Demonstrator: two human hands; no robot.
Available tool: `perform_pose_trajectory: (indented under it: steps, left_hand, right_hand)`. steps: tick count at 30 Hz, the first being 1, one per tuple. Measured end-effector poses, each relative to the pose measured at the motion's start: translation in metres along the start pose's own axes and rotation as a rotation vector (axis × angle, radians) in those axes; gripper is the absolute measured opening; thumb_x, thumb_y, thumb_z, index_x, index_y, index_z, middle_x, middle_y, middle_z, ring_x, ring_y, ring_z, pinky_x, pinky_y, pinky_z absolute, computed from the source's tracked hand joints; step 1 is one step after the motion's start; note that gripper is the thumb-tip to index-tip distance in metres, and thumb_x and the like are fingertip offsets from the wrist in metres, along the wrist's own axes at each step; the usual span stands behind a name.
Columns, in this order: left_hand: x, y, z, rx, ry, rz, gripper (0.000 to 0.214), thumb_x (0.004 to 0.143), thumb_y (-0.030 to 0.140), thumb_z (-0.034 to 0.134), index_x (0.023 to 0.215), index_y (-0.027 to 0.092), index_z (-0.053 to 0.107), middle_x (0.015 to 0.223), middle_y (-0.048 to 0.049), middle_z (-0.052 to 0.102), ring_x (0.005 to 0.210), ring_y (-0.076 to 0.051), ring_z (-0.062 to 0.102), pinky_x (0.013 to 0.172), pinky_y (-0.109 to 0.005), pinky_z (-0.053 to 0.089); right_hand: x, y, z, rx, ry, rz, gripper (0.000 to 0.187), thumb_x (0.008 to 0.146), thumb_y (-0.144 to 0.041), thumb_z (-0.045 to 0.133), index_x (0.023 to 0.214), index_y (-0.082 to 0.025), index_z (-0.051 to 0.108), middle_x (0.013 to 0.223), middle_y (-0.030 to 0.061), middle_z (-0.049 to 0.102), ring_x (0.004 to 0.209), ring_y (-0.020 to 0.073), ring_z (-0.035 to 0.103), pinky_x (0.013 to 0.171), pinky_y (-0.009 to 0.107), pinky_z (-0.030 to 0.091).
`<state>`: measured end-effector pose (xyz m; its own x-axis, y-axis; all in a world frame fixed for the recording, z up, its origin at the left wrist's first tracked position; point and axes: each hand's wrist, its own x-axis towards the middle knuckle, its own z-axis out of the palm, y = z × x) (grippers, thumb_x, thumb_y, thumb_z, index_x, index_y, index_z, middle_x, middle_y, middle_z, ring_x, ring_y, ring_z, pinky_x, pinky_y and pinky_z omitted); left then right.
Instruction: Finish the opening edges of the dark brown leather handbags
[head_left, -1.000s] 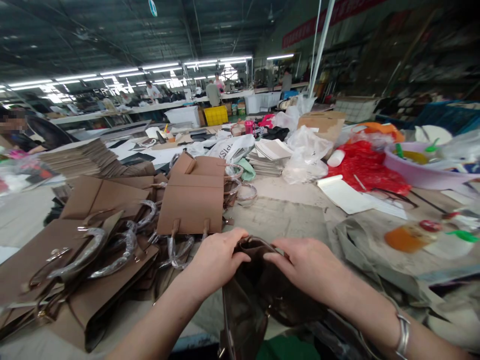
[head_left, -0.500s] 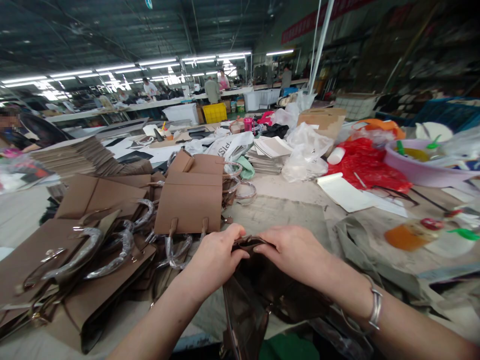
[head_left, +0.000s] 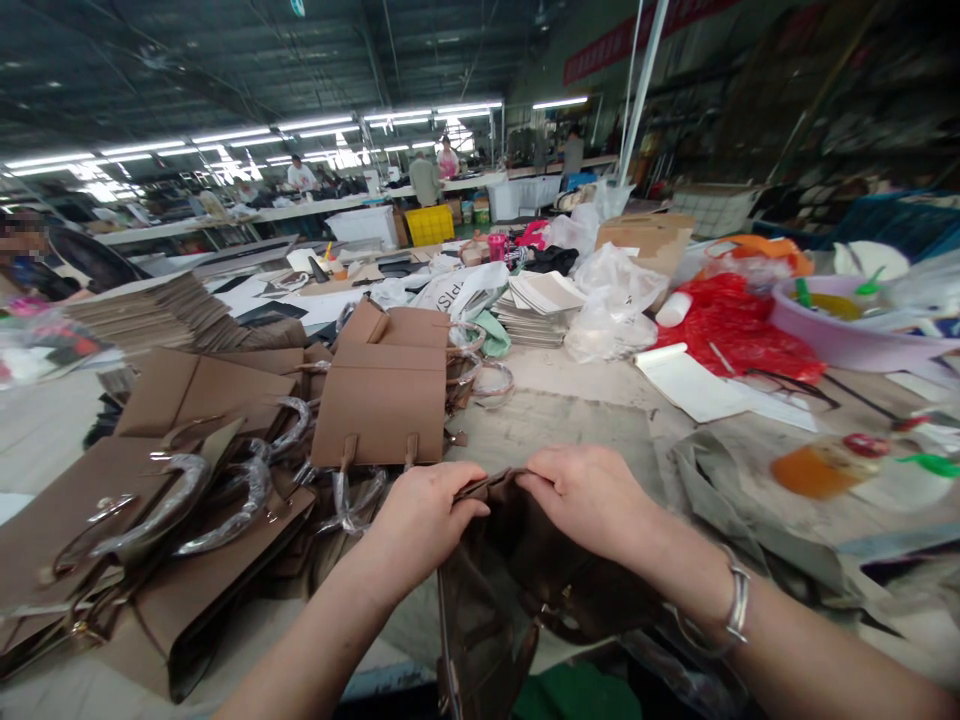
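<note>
Both hands pinch the top edge of a dark brown handbag at the table's near edge. My left hand grips the rim on the left between thumb and fingers. A short way to the right, my right hand has its thumb and fingers closed on the same rim. Below them the bag hangs partly folded, its inside dark. Left of my hands lies a pile of brown handbags, several with handles wrapped in clear plastic.
Stacked brown panels stand at the left. To the right are a white notepad, eyeglasses, a red plastic bag, a lilac basin and a jar of orange liquid. People work at far tables.
My left hand has shifted slightly left and down along the rim, and more of the edge shows between my hands. Both hands still hold the handbag.
</note>
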<state>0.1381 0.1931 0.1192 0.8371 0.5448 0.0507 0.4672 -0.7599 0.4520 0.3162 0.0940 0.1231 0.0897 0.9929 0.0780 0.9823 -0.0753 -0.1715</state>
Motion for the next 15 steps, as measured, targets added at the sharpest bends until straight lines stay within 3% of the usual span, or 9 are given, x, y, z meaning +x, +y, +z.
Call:
perform_pose_trajectory:
  steps: [5, 8, 15]
  left_hand:
    - [0.006, 0.008, -0.001, 0.161, -0.016, 0.011, 0.019, 0.082, 0.042, 0.061, 0.079, 0.024, 0.065, 0.079, 0.0024, 0.070, 0.074, -0.016, 0.063, 0.063, -0.025, 0.039]
    - [0.011, 0.011, -0.001, 0.235, 0.014, -0.004, 0.027, 0.088, 0.042, 0.052, 0.075, 0.023, 0.067, 0.077, 0.0000, 0.070, 0.073, -0.016, 0.063, 0.062, -0.025, 0.037]
    - [0.012, 0.006, 0.003, 0.276, 0.032, 0.035, 0.031, 0.090, 0.042, 0.049, 0.078, 0.022, 0.069, 0.077, -0.0009, 0.070, 0.073, -0.016, 0.063, 0.063, -0.025, 0.039]
  right_hand:
    - [0.000, -0.001, 0.000, -0.012, 0.012, -0.018, 0.027, 0.091, -0.028, 0.048, 0.072, -0.020, 0.065, 0.078, 0.0007, 0.069, 0.070, 0.0149, 0.063, 0.058, 0.025, 0.039]
    - [0.000, -0.001, 0.001, 0.002, 0.014, -0.014, 0.028, 0.092, -0.028, 0.046, 0.074, -0.020, 0.066, 0.078, 0.0010, 0.069, 0.072, 0.0155, 0.063, 0.060, 0.025, 0.040]
    - [-0.003, 0.008, 0.007, 0.053, -0.006, -0.069, 0.035, 0.097, -0.036, 0.038, 0.085, -0.022, 0.068, 0.083, 0.0023, 0.070, 0.076, 0.0165, 0.064, 0.066, 0.026, 0.043]
